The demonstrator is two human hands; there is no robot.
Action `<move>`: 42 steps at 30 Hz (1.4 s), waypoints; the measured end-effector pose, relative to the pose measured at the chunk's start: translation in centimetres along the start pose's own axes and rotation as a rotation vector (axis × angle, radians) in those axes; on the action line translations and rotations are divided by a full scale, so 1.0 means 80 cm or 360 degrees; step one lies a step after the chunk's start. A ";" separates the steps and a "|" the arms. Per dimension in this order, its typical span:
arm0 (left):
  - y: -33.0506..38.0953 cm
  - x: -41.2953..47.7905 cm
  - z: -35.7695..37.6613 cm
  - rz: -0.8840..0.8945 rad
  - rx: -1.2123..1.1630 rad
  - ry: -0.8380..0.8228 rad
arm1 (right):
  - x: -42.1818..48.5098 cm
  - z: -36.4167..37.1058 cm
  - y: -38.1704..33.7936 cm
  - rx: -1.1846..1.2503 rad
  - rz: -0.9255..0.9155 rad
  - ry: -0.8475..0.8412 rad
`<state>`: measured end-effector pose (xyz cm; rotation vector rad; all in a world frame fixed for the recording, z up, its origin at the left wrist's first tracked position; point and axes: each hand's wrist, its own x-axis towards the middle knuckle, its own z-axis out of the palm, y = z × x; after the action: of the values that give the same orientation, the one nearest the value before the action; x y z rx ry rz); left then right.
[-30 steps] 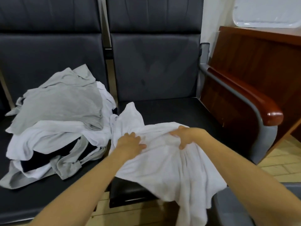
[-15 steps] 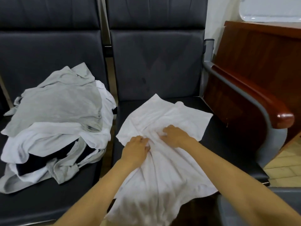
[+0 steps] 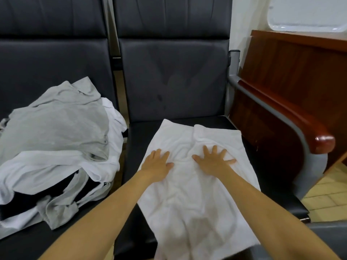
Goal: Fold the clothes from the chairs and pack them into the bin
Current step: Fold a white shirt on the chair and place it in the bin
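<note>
Two dark padded chairs (image 3: 169, 81) stand side by side against a pale wall, and a white garment (image 3: 197, 194) lies spread on the seat of the right-hand one, its far edge near the backrest and its near end hanging over the front lip. It looks thin and soft, mostly flat, with wrinkles bunched between the palms. Both hands lie flat on it: the left hand (image 3: 157, 164) with fingers straight and close together, the right hand (image 3: 213, 159) with fingers splayed wide, neither gripping the cloth. On the left seat sits a loose pile of clothes (image 3: 54, 147), grey on top, white beneath, with something black at the bottom. A glossy wooden armrest (image 3: 293, 117) runs along the right chair, with a reddish wooden cabinet (image 3: 300, 68) behind it and pale floor tiles (image 3: 326, 194) below.
</note>
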<state>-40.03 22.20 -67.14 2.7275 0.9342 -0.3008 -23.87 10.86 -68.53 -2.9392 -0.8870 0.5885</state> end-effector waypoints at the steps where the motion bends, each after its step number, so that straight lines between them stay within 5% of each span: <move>1: 0.005 0.003 -0.002 -0.0099 0.0171 -0.0005 | 0.012 0.003 0.001 -0.0013 -0.0041 0.0030; 4: 0.023 0.002 -0.018 -0.0244 0.0600 0.0086 | 0.043 0.006 0.010 -0.0116 -0.0374 0.0146; 8: 0.009 0.022 -0.005 -0.0356 0.0386 0.0354 | 0.065 0.003 0.014 -0.0001 -0.0676 0.0229; 11: 0.013 0.027 0.026 -0.0389 -0.0004 0.0162 | 0.072 0.008 0.006 -0.0022 -0.0584 0.0323; 18: -0.057 0.123 0.002 -0.0072 -0.0029 0.0107 | 0.092 0.005 -0.037 -0.0005 -0.0343 0.0182; 20: -0.080 0.144 -0.015 -0.0154 0.0229 0.0196 | 0.107 -0.011 -0.038 0.0166 -0.0453 0.0129; 22: -0.075 0.149 -0.030 -0.0280 0.0527 0.0488 | 0.116 -0.031 -0.030 0.0742 -0.0515 0.0121; 24: -0.042 0.134 -0.040 -0.0170 0.0367 0.0777 | 0.110 -0.040 -0.017 0.0996 -0.0607 0.0275; 27: 0.002 0.073 -0.028 0.0047 0.0053 0.0919 | 0.072 -0.029 0.004 0.0385 -0.0898 0.0513; 36: -0.008 -0.010 0.036 -0.0232 0.0158 -0.0091 | 0.017 -0.003 0.037 -0.0108 -0.0664 0.0156; 39: -0.025 0.043 0.023 -0.0218 0.0124 0.0036 | 0.059 -0.020 0.022 -0.0131 -0.0577 0.0126; 42: -0.033 0.075 -0.005 -0.0113 0.0382 0.0458 | 0.078 -0.033 0.008 -0.0015 -0.0570 0.0411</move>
<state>-36.97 27.75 -68.82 3.0182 1.1366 -0.0317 -17.83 13.89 -68.33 -2.6766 -1.3330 0.1817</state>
